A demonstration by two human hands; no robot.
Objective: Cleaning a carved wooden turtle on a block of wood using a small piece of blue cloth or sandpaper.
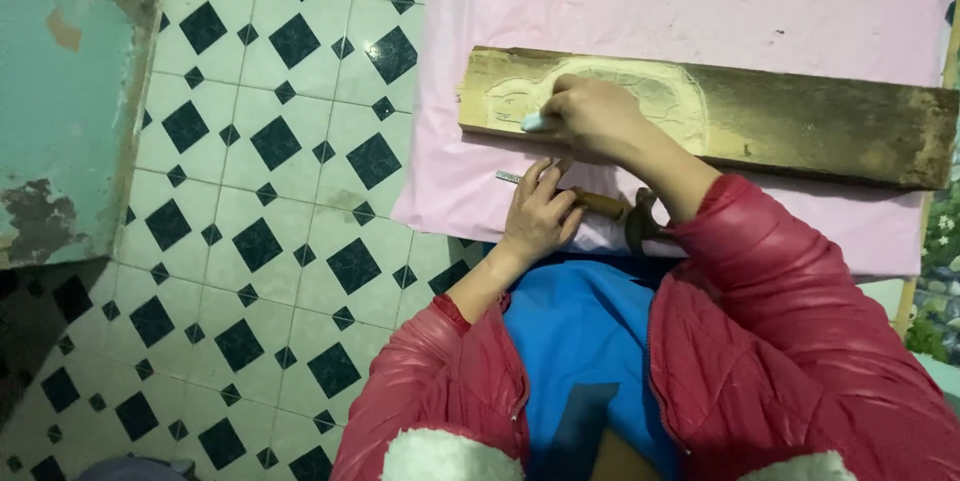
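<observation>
I see the right hand (590,116) resting on the wooden plank (800,121), closed around a small white tool (535,123) over the pale carved area. The left hand (540,213) lies on a chisel (590,199) on the pink sheet (700,1), just beside a hammer (638,223).

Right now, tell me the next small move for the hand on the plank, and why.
Probably draw the right hand and its pale marker further along the outline on the wooden plank. The tip sits at the carved figure's left end, and the left hand rests on the chisel.
</observation>
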